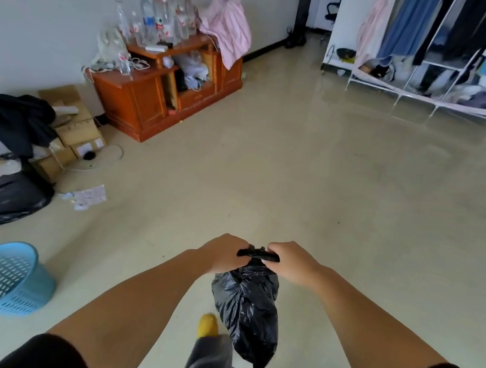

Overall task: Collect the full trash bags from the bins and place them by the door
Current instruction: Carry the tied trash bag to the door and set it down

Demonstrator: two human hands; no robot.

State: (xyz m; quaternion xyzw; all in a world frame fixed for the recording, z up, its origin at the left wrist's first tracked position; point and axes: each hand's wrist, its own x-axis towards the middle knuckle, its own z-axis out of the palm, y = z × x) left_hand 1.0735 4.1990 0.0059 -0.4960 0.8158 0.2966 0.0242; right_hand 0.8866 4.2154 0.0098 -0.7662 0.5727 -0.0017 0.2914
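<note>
Writing: I see labels on the bottles [159, 22], but they are too blurry to read. The paper [90, 196] on the floor has print on it that I cannot read either.

My left hand [222, 255]: my fingers are curled tight around one side of the top of the black trash bag [248, 310].

My right hand [290, 263]: my fingers are curled tight around the other side of the bag top. The twisted neck of the bag sits between my two hands.

Trash bag: it hangs down from my hands, up off the floor, in front of my legs. It is bulging and looks full. What is inside is hidden.

Blue bin [1, 278]: it stands on the floor to my left, a bit tilted. It has little holes all over. I see no bag in it.

Other black bag [6, 198]: it lies on the floor by the wall, further left, near the cardboard boxes [76, 133].

Wooden cabinet [168, 86]: it stands against the wall. Many clear bottles stand on top, and a pink cloth [228, 29] hangs over one end. Its open middle part holds clothes and other bits.

Clothes rack [442, 49]: it is far off on my right, with blue, pink and dark clothes hanging in it.

My foot [207, 325]: a yellow shoe tip shows just beside the hanging bag.
</note>
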